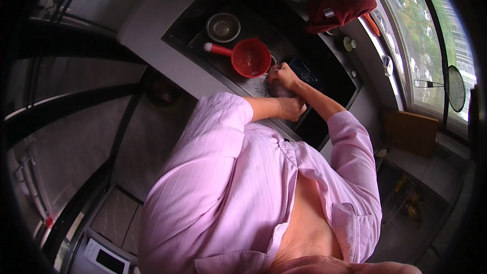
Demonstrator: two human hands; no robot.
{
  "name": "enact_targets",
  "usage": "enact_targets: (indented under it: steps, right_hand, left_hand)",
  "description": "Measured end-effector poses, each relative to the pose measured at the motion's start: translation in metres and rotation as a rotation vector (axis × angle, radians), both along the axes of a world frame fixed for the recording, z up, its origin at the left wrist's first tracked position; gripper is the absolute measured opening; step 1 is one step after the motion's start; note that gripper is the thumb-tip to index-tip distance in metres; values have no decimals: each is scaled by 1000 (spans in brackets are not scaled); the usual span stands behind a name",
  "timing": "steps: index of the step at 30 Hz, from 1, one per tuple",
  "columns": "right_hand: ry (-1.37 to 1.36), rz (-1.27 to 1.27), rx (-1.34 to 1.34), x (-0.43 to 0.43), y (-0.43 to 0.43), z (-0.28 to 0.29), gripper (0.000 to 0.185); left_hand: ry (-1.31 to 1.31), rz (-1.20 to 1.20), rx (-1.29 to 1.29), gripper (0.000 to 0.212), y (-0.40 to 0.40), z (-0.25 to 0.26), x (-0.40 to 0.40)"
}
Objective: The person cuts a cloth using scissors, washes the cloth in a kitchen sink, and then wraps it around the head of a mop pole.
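Observation:
Over the near part of a dark sink (190, 42), my left hand (292, 108) and my right hand (282, 75) are both closed on a translucent, pale thing (280, 89), perhaps a plastic bag; its contents cannot be made out. My right hand is on its far side, my left hand on its near side. Just left of my right hand stands a red plastic ladle-like pot (250, 58) with a white-tipped handle and what looks like water inside. Behind it sits a round metal bowl (223, 27). A dark blue container (304, 72) is partly hidden by my right wrist.
A pale counter (156, 34) borders the sink on the left. Dark red cloth (338, 9) hangs at the sink's back right. By the window hang a round mesh strainer (456, 88) and an orange-handled tool (372, 25). A wooden board (411, 131) leans at the right.

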State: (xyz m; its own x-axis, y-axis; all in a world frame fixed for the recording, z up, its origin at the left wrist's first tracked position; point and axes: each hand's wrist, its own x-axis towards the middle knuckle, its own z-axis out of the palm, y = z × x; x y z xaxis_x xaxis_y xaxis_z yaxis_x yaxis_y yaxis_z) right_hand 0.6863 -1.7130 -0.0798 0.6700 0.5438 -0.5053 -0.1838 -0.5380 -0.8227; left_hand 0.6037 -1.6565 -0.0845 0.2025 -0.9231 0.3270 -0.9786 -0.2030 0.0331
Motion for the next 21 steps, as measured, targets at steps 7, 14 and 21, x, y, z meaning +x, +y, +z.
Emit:
enact_targets:
  steps: [7,14,21]
  right_hand:
    - [4,-288,-278,-14,-10,-43,13]
    - [-167,-51,-353,-23,5,-13,14]
    - [-118,-168,-158,-14,-7,-22,16]
  left_hand:
    - [-119,-63,71,19,-3,5,-10]
    - [-178,-17,-82,19,-21,-24,-19]
    - [-172,-304,149,14,-7,4,-8]
